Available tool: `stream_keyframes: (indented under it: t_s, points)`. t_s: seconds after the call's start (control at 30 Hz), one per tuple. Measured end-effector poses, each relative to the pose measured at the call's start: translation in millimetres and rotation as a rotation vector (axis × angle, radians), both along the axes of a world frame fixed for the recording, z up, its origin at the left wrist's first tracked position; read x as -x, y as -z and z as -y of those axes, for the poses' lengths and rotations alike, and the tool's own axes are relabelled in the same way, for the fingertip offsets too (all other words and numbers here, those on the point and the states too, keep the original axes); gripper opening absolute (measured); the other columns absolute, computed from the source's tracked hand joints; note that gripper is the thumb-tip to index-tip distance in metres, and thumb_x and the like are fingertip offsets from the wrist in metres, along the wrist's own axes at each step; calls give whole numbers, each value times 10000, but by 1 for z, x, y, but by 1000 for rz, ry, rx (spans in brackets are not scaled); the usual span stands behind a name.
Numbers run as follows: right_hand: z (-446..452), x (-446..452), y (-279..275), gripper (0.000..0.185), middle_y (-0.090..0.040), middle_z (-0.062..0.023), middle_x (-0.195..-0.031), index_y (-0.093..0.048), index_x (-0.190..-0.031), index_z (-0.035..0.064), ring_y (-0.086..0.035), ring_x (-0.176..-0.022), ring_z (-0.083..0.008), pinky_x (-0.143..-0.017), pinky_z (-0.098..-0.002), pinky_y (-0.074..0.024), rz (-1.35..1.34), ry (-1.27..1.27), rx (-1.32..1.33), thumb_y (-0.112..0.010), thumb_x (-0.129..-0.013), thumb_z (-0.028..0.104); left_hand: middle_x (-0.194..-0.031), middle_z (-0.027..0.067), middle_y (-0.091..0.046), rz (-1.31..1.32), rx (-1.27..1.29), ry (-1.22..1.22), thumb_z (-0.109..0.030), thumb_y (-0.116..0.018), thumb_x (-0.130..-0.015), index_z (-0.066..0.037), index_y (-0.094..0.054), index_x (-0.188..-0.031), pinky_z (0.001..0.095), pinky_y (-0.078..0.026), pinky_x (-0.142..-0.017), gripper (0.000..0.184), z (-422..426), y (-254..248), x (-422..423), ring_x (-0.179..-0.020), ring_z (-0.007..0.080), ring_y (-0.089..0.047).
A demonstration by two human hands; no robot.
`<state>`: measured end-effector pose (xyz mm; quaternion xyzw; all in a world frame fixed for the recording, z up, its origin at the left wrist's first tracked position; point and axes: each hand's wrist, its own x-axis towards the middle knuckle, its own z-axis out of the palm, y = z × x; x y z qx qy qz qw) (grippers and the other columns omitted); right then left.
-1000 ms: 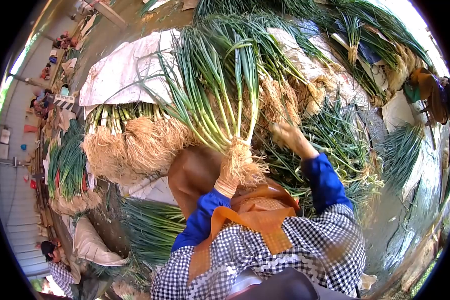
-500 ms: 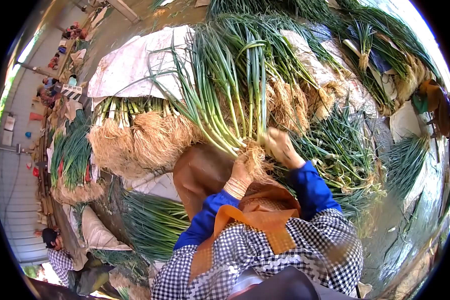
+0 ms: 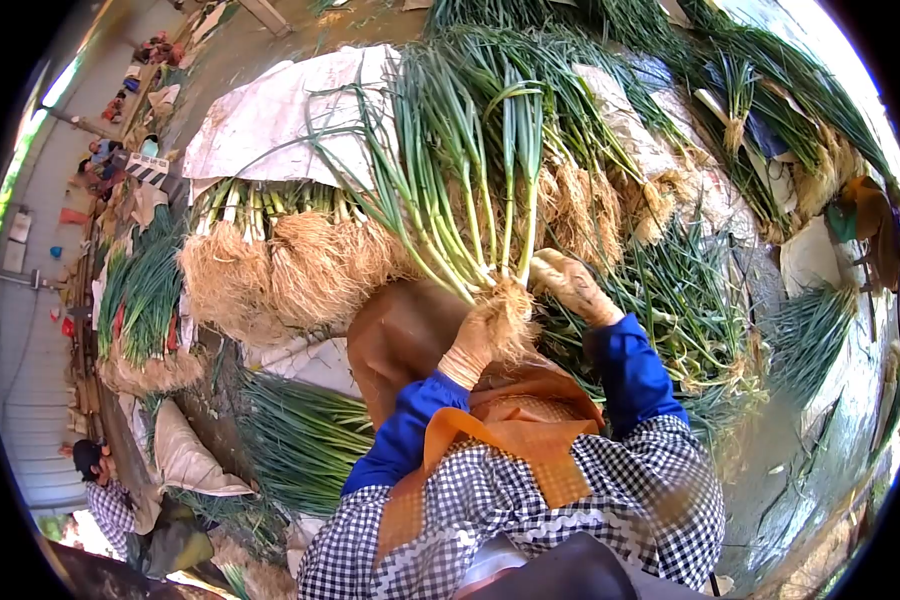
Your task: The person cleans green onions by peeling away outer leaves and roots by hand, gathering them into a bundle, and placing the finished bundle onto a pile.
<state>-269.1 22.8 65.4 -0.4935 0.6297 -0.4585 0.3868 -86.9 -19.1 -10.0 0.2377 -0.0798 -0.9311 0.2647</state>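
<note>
My left hand (image 3: 477,337) is closed around the root end of a bunch of green onions (image 3: 470,215). Tan, stringy roots (image 3: 508,315) spill out beside its fingers, and the white-and-green stalks fan upward, away from me. Close against the right side of the stalk bases is my right hand (image 3: 575,288), its fingers bent and pressed together. Whatever lies between those fingertips is too small to make out. Below and right of that hand spreads a loose heap of green onions and leaves (image 3: 685,310).
Bundled green onions with thick roots (image 3: 315,255) lie at the left, partly under a white sack (image 3: 290,115). More bundles (image 3: 580,205) lie beyond my hands. Another pile (image 3: 300,440) is at lower left. A person in a checked shirt (image 3: 110,505) sits at far left.
My right hand has shifted slightly outward from the root clump, showing more of the stalk bases. My left hand keeps its hold on the bunch. The whole view has shifted a little.
</note>
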Motion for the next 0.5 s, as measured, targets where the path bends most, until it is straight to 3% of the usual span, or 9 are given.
stream_keyframes:
  t_s: [0.07,0.17,0.2,0.23,0.3,0.33,0.37,0.43,0.5]
  points:
    - [5,-7,0,307,-599,-134,-685,-611,-894,61,-578,-631,-304,-599,-344,-480,-639,-163,54,-570,-821,356,-911,82,-622,84,-33,33,-111,-551,-846,6,-569,-1048,300,-520,-713,234,-3,-16,-3,-797,169,-610]
    - [-14,-19,10,196,-537,-85,-574,-620,-809,108,-562,-561,-275,-533,-373,-458,-845,-173,227,-559,-825,294,-977,102,-605,154,94,73,-83,-517,-859,3,-529,-1107,313,-507,-768,263,0,-18,-9,-874,205,-601]
    - [-19,-15,36,149,-496,-55,-538,-604,-752,122,-539,-502,-236,-474,-351,-437,-806,-113,276,-561,-835,239,-925,96,-619,187,91,18,-91,-530,-848,18,-555,-1070,312,-521,-733,248,-3,-20,-6,-826,188,-612]
    - [-31,-10,21,146,-496,-54,-540,-579,-713,100,-526,-479,-205,-446,-329,-422,-415,-162,258,-584,-828,190,-925,96,-619,187,82,18,-91,-530,-848,18,-555,-1070,312,-521,-733,248,-4,-23,-6,-826,188,-612]
    - [-39,-4,-9,141,-522,-65,-570,-583,-735,72,-518,-484,-178,-465,-319,-428,64,64,-98,-606,-822,181,-997,102,-598,153,114,94,-48,-527,-843,10,-524,-1113,330,-498,-800,276,-2,-25,-5,-910,218,-595]
    - [-31,1,-3,139,-547,-72,-606,-601,-835,59,-524,-513,-174,-496,-301,-442,-192,68,169,-624,-813,194,-1005,111,-593,168,85,78,-33,-522,-839,14,-519,-1112,343,-494,-818,277,-1,-15,-5,-921,233,-592]
    - [-21,-1,-6,198,-567,-62,-649,-602,-969,73,-542,-559,-173,-531,-286,-454,-370,67,212,-625,-812,193,-1005,111,-593,166,86,85,-33,-522,-839,14,-519,-1112,343,-494,-818,277,-3,-14,-4,-921,233,-592]
    - [-6,-3,-23,274,-582,-62,-688,-584,-1053,84,-565,-611,-171,-568,-275,-466,-442,-172,-57,-634,-797,168,-1009,112,-592,199,111,55,-17,-513,-836,11,-514,-1113,345,-497,-813,279,-2,-12,-1,-908,235,-596]
    - [0,-2,19,217,-602,-85,-741,-603,-997,58,-582,-674,-163,-633,-270,-474,-125,-249,217,-624,-801,149,-979,107,-598,215,120,67,-13,-516,-828,3,-510,-1114,341,-504,-799,287,-3,-8,0,-878,233,-603]
